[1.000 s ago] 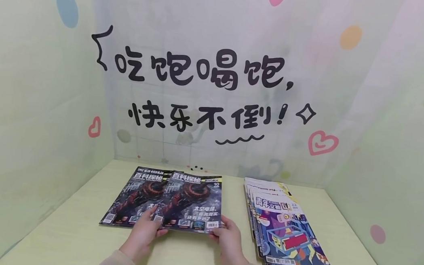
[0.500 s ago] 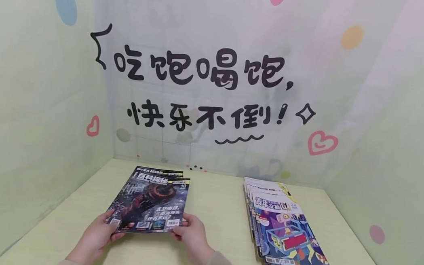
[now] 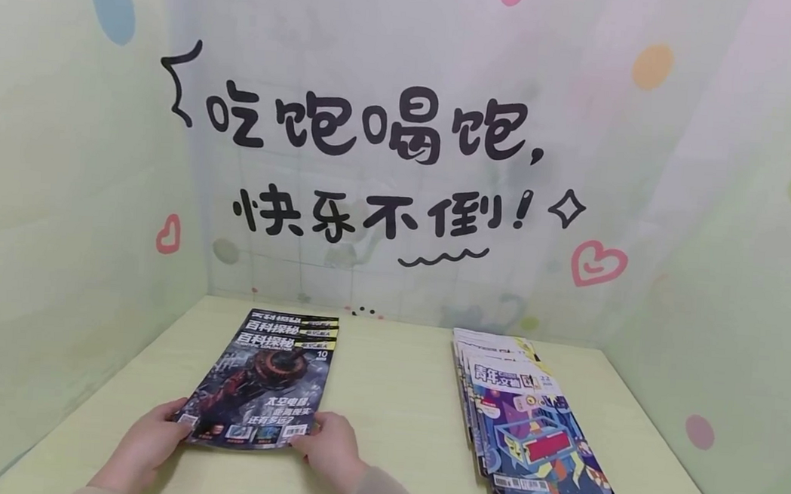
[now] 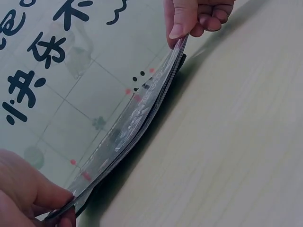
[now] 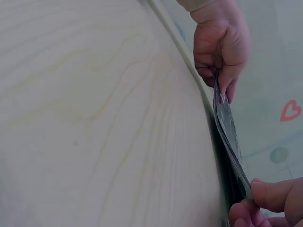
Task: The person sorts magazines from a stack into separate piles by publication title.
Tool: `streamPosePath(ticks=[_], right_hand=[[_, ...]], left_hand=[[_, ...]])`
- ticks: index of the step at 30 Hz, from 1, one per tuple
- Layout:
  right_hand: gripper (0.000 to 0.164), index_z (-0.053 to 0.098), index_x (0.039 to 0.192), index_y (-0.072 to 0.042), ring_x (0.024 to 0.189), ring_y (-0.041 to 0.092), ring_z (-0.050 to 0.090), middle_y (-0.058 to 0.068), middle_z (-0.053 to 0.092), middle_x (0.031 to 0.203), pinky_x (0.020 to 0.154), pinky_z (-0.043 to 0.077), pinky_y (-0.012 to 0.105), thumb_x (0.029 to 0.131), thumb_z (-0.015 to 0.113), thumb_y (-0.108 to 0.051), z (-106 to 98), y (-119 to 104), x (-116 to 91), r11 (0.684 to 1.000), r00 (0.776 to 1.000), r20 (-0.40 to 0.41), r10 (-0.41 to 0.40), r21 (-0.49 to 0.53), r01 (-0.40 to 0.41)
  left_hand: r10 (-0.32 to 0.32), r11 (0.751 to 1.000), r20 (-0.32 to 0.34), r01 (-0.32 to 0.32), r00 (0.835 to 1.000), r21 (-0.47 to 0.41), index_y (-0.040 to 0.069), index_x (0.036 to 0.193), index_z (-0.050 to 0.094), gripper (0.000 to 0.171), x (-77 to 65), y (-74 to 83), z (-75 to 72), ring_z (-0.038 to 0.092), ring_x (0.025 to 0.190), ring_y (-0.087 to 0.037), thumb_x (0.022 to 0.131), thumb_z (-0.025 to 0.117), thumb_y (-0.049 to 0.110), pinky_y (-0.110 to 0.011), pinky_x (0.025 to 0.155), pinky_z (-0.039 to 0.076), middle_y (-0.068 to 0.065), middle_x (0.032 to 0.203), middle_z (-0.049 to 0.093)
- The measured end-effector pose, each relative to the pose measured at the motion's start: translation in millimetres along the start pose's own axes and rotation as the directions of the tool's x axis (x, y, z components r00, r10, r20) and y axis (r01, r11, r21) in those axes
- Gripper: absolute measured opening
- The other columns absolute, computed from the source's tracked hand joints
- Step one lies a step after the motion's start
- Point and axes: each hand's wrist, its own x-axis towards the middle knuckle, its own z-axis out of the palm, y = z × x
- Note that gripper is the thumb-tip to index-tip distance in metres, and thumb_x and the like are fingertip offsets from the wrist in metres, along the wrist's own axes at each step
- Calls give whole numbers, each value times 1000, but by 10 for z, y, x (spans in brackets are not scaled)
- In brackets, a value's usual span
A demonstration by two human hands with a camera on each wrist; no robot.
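A dark magazine [image 3: 257,390] with white lettering and a red machine on its cover lies over two others of the same look, whose top strips [image 3: 296,319] show behind it. My left hand [image 3: 153,436] pinches its near left corner, thumb on top. At the near right corner, my right hand [image 3: 330,445] pinches it the same way. The left wrist view shows the magazine's near edge [image 4: 151,113] bowed between both hands, with shadow under it. From the right wrist, thumb and fingers appear on either side of the edge [image 5: 227,127].
To the right, a fanned pile of colourful magazines [image 3: 540,437] lies on the pale wooden table [image 3: 398,428]. Behind the table stands a printed wall [image 3: 380,284] with black lettering, and side walls [image 3: 715,357] enclose it left and right.
Both hands have carried the magazine left and toward the person, from beside the left pile to over it, its cover now lined up with those below. The right pile is unmoved.
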Motion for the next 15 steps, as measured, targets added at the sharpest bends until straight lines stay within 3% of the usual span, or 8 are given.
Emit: streamPosePath(ticks=[2, 4, 11, 15], right_hand=[[40, 64, 108, 11, 54, 8, 53, -1, 64, 73, 52, 49, 23, 75, 78, -6, 23, -7, 0, 997, 1000, -13, 8, -75, -9], [34, 67, 102, 6, 55, 9, 52, -2, 63, 74, 53, 48, 23, 74, 80, -10, 46, -20, -1, 991, 999, -23, 32, -131, -35], [26, 67, 96, 2, 44, 10, 49, -2, 57, 63, 45, 45, 23, 76, 79, -10, 63, -70, -23, 982, 994, -9, 108, -156, -108], [32, 63, 108, 8, 44, 11, 51, 4, 58, 59, 44, 50, 26, 83, 72, -9, -58, -91, -28, 987, 983, 108, 151, -81, -142]], left_hand=[[8, 999, -2, -8, 1000, 40, -20, 141, 20, 61, -1, -11, -20, 30, 125, -51, 90, 45, 3, -60, 107, 23, -44, 140, 23], [6, 998, -4, -6, 1000, 60, -21, 139, 21, 61, 4, -35, -34, 26, 126, -55, 90, 46, 3, -63, 108, 19, -44, 140, 22], [14, 985, -10, -12, 1000, 171, -22, 136, 27, 59, 21, -52, -76, 29, 123, -59, 88, 48, 5, -64, 105, 22, -45, 136, 28], [1, 974, -15, 2, 1000, 227, -19, 138, 26, 66, -4, -9, -82, 29, 121, -60, 90, 53, 17, -66, 102, 25, -46, 136, 26]])
